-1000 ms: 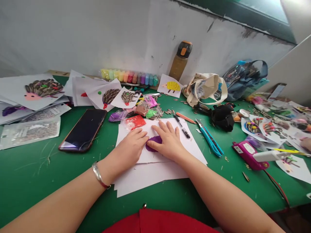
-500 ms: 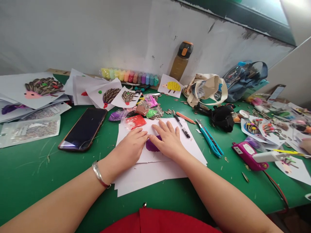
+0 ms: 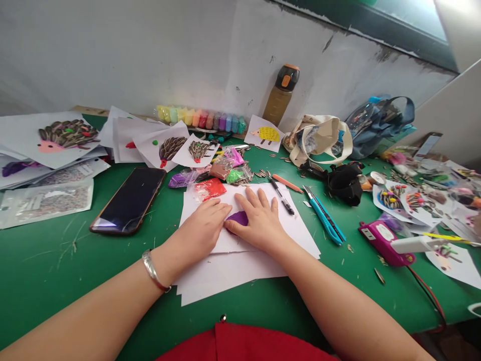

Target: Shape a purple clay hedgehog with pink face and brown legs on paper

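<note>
A flat patch of purple clay (image 3: 239,217) lies on a stack of white paper (image 3: 240,268) in front of me. My right hand (image 3: 259,218) rests over its right side with fingers spread, the thumb lying across the lower edge of the clay. Close to its left edge lies my left hand (image 3: 203,225), palm down with fingers stretched out and held near each other; its fingertips meet or nearly meet the clay. Part of the clay is hidden under my right hand. A bag of red clay (image 3: 210,189) sits just beyond my left fingers.
Right of the paper lie a black pen (image 3: 281,195), an orange tool (image 3: 287,183) and a blue utility knife (image 3: 323,215). A phone (image 3: 130,200) is at the left. Seed hedgehog pictures (image 3: 69,135), a bottle (image 3: 280,95) and a magenta glue gun (image 3: 387,243) stand around.
My right thumb has slid down and slightly left over the purple clay, now covering its lower part. My left hand has shifted a little to the right.
</note>
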`<action>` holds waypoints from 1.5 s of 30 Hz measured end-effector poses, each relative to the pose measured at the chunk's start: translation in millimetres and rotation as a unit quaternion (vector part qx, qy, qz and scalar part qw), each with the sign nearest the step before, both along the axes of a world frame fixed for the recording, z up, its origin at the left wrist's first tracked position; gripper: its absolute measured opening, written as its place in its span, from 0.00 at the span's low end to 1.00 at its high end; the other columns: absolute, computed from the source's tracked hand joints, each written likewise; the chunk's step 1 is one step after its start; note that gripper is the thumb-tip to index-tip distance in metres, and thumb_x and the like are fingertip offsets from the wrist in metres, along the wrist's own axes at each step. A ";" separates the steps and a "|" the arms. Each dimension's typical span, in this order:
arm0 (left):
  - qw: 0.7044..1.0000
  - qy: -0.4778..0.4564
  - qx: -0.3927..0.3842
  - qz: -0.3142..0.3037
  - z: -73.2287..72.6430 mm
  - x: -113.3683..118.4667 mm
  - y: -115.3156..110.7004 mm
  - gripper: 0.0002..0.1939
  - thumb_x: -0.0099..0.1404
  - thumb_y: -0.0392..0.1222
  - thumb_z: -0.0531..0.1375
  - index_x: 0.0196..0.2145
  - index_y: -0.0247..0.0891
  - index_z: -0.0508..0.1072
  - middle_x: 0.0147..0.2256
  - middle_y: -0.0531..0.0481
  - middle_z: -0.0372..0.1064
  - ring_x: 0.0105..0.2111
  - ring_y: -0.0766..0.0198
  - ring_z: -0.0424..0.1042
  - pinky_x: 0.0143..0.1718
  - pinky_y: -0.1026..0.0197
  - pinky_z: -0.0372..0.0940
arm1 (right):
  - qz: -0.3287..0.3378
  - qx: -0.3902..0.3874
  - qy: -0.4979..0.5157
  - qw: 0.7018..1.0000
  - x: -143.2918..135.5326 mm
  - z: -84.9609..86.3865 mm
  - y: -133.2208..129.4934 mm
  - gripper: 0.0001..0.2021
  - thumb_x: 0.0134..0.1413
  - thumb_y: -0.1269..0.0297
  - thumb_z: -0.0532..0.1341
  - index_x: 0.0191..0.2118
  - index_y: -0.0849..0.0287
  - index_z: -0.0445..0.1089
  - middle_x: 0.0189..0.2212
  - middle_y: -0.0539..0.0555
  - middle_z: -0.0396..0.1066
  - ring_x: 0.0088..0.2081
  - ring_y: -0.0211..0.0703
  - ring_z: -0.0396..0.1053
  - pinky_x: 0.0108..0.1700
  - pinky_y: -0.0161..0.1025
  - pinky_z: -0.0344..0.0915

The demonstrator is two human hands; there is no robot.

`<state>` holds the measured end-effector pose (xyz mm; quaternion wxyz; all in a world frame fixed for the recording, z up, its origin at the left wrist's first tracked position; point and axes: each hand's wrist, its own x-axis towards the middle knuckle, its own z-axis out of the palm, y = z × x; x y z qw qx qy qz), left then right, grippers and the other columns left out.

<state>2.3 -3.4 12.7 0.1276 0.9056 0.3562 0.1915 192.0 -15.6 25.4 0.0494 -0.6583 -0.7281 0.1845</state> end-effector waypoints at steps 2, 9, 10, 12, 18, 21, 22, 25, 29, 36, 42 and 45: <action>1.000 0.004 0.007 0.004 -2.6 -1.1 0.1 0.18 0.70 0.31 0.48 0.55 0.34 0.67 0.53 0.41 0.69 0.59 0.51 0.61 0.61 0.44 0.60 | 0.004 0.003 -0.006 1.000 0.1 0.0 -0.6 0.40 0.54 0.31 0.50 0.68 0.44 0.50 0.72 0.52 0.36 0.71 0.65 0.28 0.65 0.70 0.26; 1.000 0.002 0.028 0.001 -6.7 -2.1 0.5 0.18 0.70 0.32 0.47 0.54 0.34 0.68 0.54 0.41 0.69 0.58 0.51 0.63 0.61 0.43 0.61 | 0.004 -0.005 0.007 1.000 0.0 1.9 -0.8 0.36 0.58 0.34 0.47 0.68 0.44 0.52 0.72 0.52 0.37 0.71 0.63 0.29 0.65 0.69 0.27; 1.000 0.002 0.029 0.000 -6.5 -2.1 0.4 0.18 0.70 0.32 0.47 0.54 0.34 0.68 0.54 0.41 0.69 0.58 0.50 0.63 0.60 0.42 0.61 | 0.003 -0.002 0.002 1.000 -0.5 1.7 -0.7 0.36 0.58 0.35 0.49 0.68 0.44 0.51 0.72 0.52 0.37 0.71 0.64 0.29 0.65 0.69 0.27; 0.999 0.000 0.033 -0.001 -6.7 -2.3 0.3 0.18 0.70 0.32 0.48 0.55 0.34 0.68 0.53 0.41 0.70 0.59 0.49 0.62 0.60 0.42 0.61 | 0.003 0.005 -0.009 1.000 -1.5 1.3 -0.6 0.36 0.56 0.38 0.53 0.68 0.43 0.51 0.72 0.53 0.37 0.70 0.65 0.29 0.65 0.69 0.27; 0.999 -0.008 0.033 -0.006 -7.1 -1.7 1.3 0.18 0.70 0.31 0.48 0.53 0.32 0.69 0.53 0.40 0.69 0.58 0.51 0.63 0.61 0.43 0.61 | 0.002 -0.006 0.003 1.000 -0.9 1.9 0.2 0.36 0.58 0.34 0.46 0.68 0.44 0.52 0.72 0.52 0.37 0.71 0.63 0.29 0.66 0.68 0.28; 1.000 -0.003 0.017 -0.002 -5.6 -0.9 0.8 0.18 0.69 0.30 0.48 0.54 0.33 0.68 0.53 0.42 0.70 0.58 0.52 0.63 0.62 0.44 0.60 | 0.000 0.005 -0.011 1.000 -1.0 0.5 0.6 0.34 0.59 0.38 0.50 0.68 0.43 0.51 0.72 0.52 0.37 0.71 0.64 0.30 0.65 0.69 0.29; 1.000 0.001 0.013 -0.001 -5.4 -0.9 0.5 0.18 0.69 0.30 0.48 0.54 0.34 0.68 0.53 0.42 0.70 0.58 0.52 0.62 0.62 0.44 0.60 | 0.001 0.009 -0.012 1.000 -1.1 0.0 0.7 0.34 0.59 0.39 0.51 0.68 0.43 0.51 0.72 0.52 0.37 0.70 0.64 0.29 0.65 0.69 0.29; 1.000 0.002 0.022 -0.001 -6.2 -1.5 0.2 0.18 0.70 0.31 0.48 0.54 0.34 0.67 0.53 0.42 0.69 0.58 0.51 0.62 0.62 0.43 0.60 | 0.000 0.005 -0.001 1.000 -1.2 -0.8 1.1 0.33 0.60 0.38 0.49 0.67 0.43 0.52 0.72 0.52 0.38 0.70 0.64 0.30 0.65 0.69 0.29; 1.000 -0.001 0.026 -0.007 -8.3 -2.4 1.1 0.18 0.70 0.31 0.48 0.54 0.34 0.68 0.54 0.41 0.69 0.58 0.52 0.63 0.61 0.43 0.61 | -0.008 0.007 0.000 1.000 -2.6 0.7 1.1 0.32 0.60 0.40 0.48 0.67 0.43 0.53 0.71 0.51 0.39 0.70 0.64 0.31 0.65 0.69 0.29; 1.000 -0.009 0.022 -0.010 -9.7 -2.4 2.6 0.18 0.70 0.31 0.47 0.54 0.35 0.68 0.53 0.42 0.69 0.58 0.52 0.63 0.61 0.42 0.61 | -0.010 0.010 0.000 1.000 -3.8 1.4 1.5 0.31 0.60 0.40 0.48 0.66 0.43 0.55 0.71 0.51 0.41 0.70 0.64 0.33 0.65 0.69 0.31; 1.000 0.001 0.030 -0.003 -10.1 -2.3 3.0 0.18 0.70 0.32 0.48 0.53 0.33 0.70 0.53 0.41 0.70 0.58 0.50 0.63 0.60 0.42 0.62 | -0.017 0.034 0.002 0.999 -7.8 0.7 1.3 0.27 0.62 0.44 0.50 0.64 0.43 0.57 0.70 0.50 0.44 0.70 0.64 0.35 0.65 0.70 0.33; 0.999 0.011 0.036 -0.007 -9.6 -2.1 3.1 0.17 0.70 0.33 0.48 0.52 0.33 0.71 0.53 0.40 0.69 0.58 0.49 0.63 0.61 0.42 0.61 | -0.016 0.015 0.044 0.999 0.8 0.9 3.2 0.28 0.63 0.42 0.47 0.64 0.44 0.60 0.70 0.49 0.45 0.70 0.63 0.34 0.65 0.70 0.31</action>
